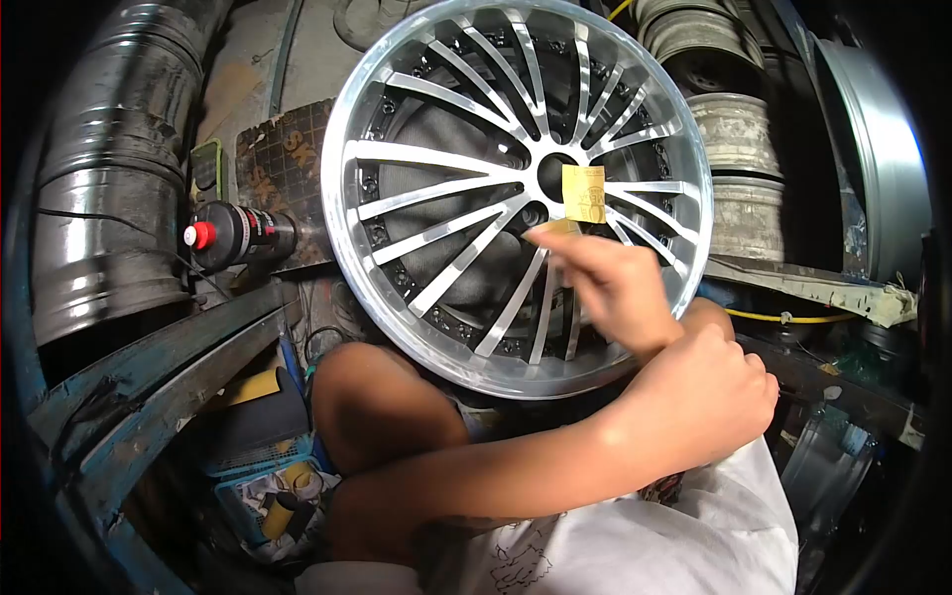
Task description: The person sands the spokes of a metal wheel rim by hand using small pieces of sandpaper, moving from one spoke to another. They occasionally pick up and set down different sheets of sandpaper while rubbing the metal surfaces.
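Note:
A silver multi-spoke wheel rim (pixel 436 159) lies tilted in front of me, with a dark round centre bore. My right hand (pixel 610 283), slightly blurred, is over the lower spokes, its fingers pinched on a small yellowish piece of sandpaper (pixel 550 229) near a bolt hole. A square yellow printed paper (pixel 583 193), which looks like the back of sandpaper, rests on the hub just above those fingers. My left hand (pixel 709 397) crosses over my right wrist with its fingers curled; what lies inside them is hidden.
A black bottle with a red cap (pixel 243 236) lies at the left beside a rusty board (pixel 283 178). Stacked metal rims (pixel 109 188) stand left, more (pixel 734 149) right. A blue basket (pixel 233 506) holds papers and rolls. A pale metal beam (pixel 823 288) runs at right.

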Demonstrator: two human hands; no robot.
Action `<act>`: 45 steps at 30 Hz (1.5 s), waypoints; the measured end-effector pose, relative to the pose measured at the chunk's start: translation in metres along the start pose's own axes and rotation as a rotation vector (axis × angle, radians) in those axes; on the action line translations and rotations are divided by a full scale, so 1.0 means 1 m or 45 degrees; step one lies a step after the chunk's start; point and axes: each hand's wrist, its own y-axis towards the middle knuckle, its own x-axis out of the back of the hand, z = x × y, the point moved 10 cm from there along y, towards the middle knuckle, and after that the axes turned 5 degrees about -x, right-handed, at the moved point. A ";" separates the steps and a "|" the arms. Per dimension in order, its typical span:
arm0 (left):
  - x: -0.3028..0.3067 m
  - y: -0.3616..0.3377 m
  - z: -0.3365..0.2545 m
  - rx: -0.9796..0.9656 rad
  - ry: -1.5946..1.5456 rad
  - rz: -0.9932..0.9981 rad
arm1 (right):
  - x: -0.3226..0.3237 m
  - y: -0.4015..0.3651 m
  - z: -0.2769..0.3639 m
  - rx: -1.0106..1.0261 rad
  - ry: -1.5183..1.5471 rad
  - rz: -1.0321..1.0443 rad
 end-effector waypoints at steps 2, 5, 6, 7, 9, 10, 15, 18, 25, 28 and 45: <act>0.007 0.001 0.003 -0.012 0.071 -0.021 | 0.013 -0.017 -0.058 -0.494 0.540 -0.100; -0.001 0.000 0.006 -0.004 0.056 -0.012 | -0.002 -0.028 -0.075 -0.555 1.054 -0.174; -0.010 -0.002 0.003 0.002 0.028 0.038 | -0.011 -0.031 -0.062 -0.587 1.206 -0.134; -0.018 -0.004 0.001 0.009 0.001 0.083 | -0.017 -0.031 -0.052 -0.547 1.167 -0.102; -0.031 -0.006 -0.003 -0.036 0.015 0.146 | -0.034 -0.024 -0.037 -0.548 1.324 0.004; -0.038 -0.008 -0.004 -0.032 0.017 0.185 | -0.042 -0.023 -0.035 -0.558 1.346 0.139; -0.039 -0.012 0.005 0.018 0.025 0.215 | -0.063 -0.019 -0.041 -0.438 1.291 0.187; -0.026 -0.010 0.011 0.034 0.026 0.158 | -0.074 -0.021 -0.030 -0.611 1.658 0.306; -0.020 -0.003 0.004 0.000 0.018 0.034 | -0.083 -0.010 -0.023 -0.396 1.894 0.260; -0.024 0.004 0.000 -0.012 0.020 0.031 | -0.087 -0.014 -0.036 -0.556 1.681 0.276; -0.018 0.012 0.003 0.031 -0.094 0.057 | -0.071 0.035 0.040 0.133 -0.499 -0.001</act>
